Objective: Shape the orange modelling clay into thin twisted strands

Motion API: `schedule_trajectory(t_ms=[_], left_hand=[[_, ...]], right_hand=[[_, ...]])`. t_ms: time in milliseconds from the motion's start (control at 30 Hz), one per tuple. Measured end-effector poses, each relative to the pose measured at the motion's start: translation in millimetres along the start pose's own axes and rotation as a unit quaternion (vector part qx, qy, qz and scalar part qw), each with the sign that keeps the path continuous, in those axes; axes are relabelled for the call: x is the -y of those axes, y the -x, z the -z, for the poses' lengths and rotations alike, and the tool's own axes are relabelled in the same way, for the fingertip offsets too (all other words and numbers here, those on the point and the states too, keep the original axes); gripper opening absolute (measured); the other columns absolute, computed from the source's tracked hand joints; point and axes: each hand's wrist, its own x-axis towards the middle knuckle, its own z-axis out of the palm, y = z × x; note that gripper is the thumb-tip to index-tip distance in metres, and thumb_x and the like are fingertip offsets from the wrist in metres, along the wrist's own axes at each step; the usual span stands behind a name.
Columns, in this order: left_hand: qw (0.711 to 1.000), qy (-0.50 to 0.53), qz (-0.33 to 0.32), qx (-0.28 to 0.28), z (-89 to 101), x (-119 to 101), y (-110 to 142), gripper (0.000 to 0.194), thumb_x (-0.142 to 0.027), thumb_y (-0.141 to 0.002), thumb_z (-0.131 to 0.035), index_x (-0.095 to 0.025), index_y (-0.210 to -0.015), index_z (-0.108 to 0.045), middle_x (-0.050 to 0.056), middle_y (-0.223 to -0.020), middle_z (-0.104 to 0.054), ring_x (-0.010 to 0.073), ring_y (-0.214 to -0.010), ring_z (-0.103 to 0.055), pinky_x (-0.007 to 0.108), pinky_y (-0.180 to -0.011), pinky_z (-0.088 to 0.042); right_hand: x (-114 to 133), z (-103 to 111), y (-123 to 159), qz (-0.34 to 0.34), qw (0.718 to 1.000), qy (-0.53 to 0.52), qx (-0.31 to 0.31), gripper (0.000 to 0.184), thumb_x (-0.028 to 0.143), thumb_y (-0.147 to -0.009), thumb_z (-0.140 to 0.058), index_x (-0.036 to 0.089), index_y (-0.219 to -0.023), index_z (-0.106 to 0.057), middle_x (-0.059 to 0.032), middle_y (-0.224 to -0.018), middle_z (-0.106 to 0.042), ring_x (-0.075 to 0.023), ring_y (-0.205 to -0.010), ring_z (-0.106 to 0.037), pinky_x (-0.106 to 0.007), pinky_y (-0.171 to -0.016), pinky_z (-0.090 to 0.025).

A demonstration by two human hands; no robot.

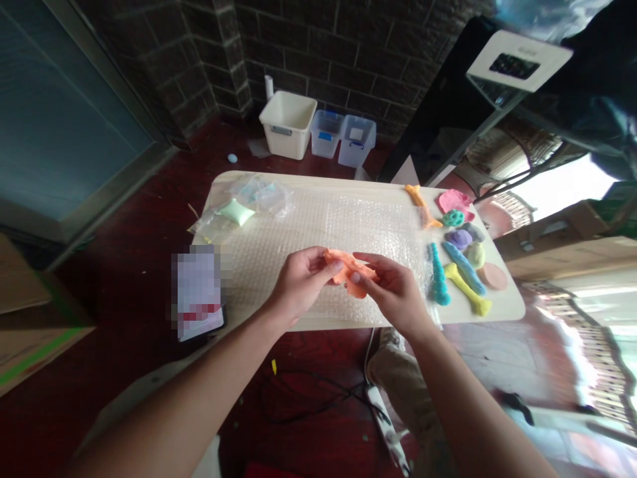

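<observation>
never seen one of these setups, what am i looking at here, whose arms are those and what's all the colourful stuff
There is no machine here. The single picture comes from a camera worn on a person's head, looking forward and down, so the arms are the wearer's own. The left hand and the right hand hold a soft-looking orange piece between them, above a pale table partly covered by bubble wrap. At the table's right side lie shaped pieces: a yellow bone-like one, a blue bar, a teal ridged one, an orange branching one and several rounder lumps. Toward the left are clear plastic bags and a pale green packet.
</observation>
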Motion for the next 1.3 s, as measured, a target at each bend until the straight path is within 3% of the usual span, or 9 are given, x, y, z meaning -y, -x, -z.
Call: schedule_trajectory(t_ms=[100,233,400,467,600,667,767,1167,1300], left_hand=[[0.996,-0.078,-0.027,0.018,1.7,-1,1,0.022,-0.029,-0.087,-0.076,-0.012,-0.100,-0.078,0.012,-0.100,-0.080,0.0208,-0.090,-0.075,0.029,-0.080,-0.058],[0.989,-0.136,-0.035,0.036,3.0,-3,5,0.019,-0.027,-0.089,-0.073,-0.012,-0.099,-0.079,0.011,-0.100,-0.081,0.0229,-0.092,-0.076,0.030,-0.080,-0.059],[0.992,-0.117,-0.048,0.004,0.3,2,4,0.025,-0.032,-0.090,-0.073,-0.013,-0.106,-0.074,0.012,-0.106,-0.080,0.0225,-0.096,-0.076,0.031,-0.084,-0.058],[0.994,-0.101,-0.048,-0.012,-0.6,3,3,0.024,-0.034,-0.088,-0.075,-0.013,-0.100,-0.073,0.011,-0.100,-0.080,0.0218,-0.091,-0.076,0.029,-0.079,-0.058],[0.986,-0.162,-0.049,-0.010,-1.8,3,6,0.023,-0.037,-0.087,-0.076,-0.014,-0.091,-0.074,0.010,-0.091,-0.080,0.0216,-0.082,-0.076,0.028,-0.070,-0.056],[0.978,-0.199,-0.059,-0.005,-2.3,2,9,0.021,-0.036,-0.089,-0.074,-0.015,-0.090,-0.075,0.008,-0.088,-0.079,0.0214,-0.081,-0.075,0.027,-0.069,-0.056],[0.971,-0.228,-0.076,-0.004,-2.0,2,11,0.019,-0.035,-0.090,-0.072,-0.016,-0.087,-0.076,0.007,-0.087,-0.080,0.0209,-0.079,-0.075,0.027,-0.068,-0.056],[0.975,-0.197,-0.101,-0.004,-3.3,5,10,0.023,-0.039,-0.092,-0.072,-0.017,-0.097,-0.079,0.009,-0.095,-0.080,0.0214,-0.088,-0.074,0.030,-0.079,-0.058],[0.990,-0.125,-0.062,0.008,-6.5,4,8,0.027,-0.042,-0.092,-0.071,-0.016,-0.097,-0.076,0.009,-0.095,-0.078,0.0203,-0.085,-0.073,0.030,-0.076,-0.057]], right_hand=[[5,1,1,-0.019,0.994,0.085,0.072,0.036,0.048,-0.090,-0.074,0.015,-0.105,-0.076,-0.0039,-0.081,-0.071,-0.0137,-0.068,-0.060,-0.026,-0.058,-0.044],[7,4,2,-0.039,0.976,0.185,0.105,0.045,0.056,-0.095,-0.065,0.014,-0.080,-0.073,0.0003,-0.064,-0.061,-0.0102,-0.057,-0.047,-0.025,-0.051,-0.032],[3,5,2,-0.068,0.980,0.118,0.148,0.051,0.060,-0.098,-0.058,0.014,-0.084,-0.073,-0.0040,-0.074,-0.069,-0.0136,-0.064,-0.058,-0.025,-0.057,-0.043],[4,5,2,-0.055,0.984,0.110,0.132,0.045,0.057,-0.097,-0.062,0.014,-0.093,-0.074,-0.0064,-0.083,-0.073,-0.0167,-0.072,-0.065,-0.026,-0.061,-0.049],[9,6,3,0.044,0.993,0.107,0.004,0.038,0.043,-0.086,-0.081,0.018,-0.114,-0.072,-0.0090,-0.103,-0.076,-0.0214,-0.089,-0.072,-0.030,-0.070,-0.057],[10,5,4,0.082,0.991,0.100,-0.036,0.026,0.037,-0.087,-0.081,0.019,-0.105,-0.076,-0.0082,-0.097,-0.077,-0.0199,-0.084,-0.073,-0.030,-0.071,-0.059],[9,2,4,0.106,0.989,0.090,-0.045,0.013,0.031,-0.090,-0.078,0.019,-0.092,-0.080,-0.0062,-0.083,-0.077,-0.0166,-0.073,-0.070,-0.030,-0.067,-0.058],[13,-4,4,0.038,0.998,0.032,-0.032,0.023,0.040,-0.083,-0.083,0.018,-0.083,-0.081,-0.0058,-0.071,-0.075,-0.0166,-0.064,-0.068,-0.032,-0.062,-0.059],[10,-3,3,0.010,0.999,0.001,-0.046,0.024,0.041,-0.080,-0.085,0.018,-0.085,-0.080,-0.0057,-0.073,-0.076,-0.0169,-0.065,-0.068,-0.033,-0.064,-0.059]])
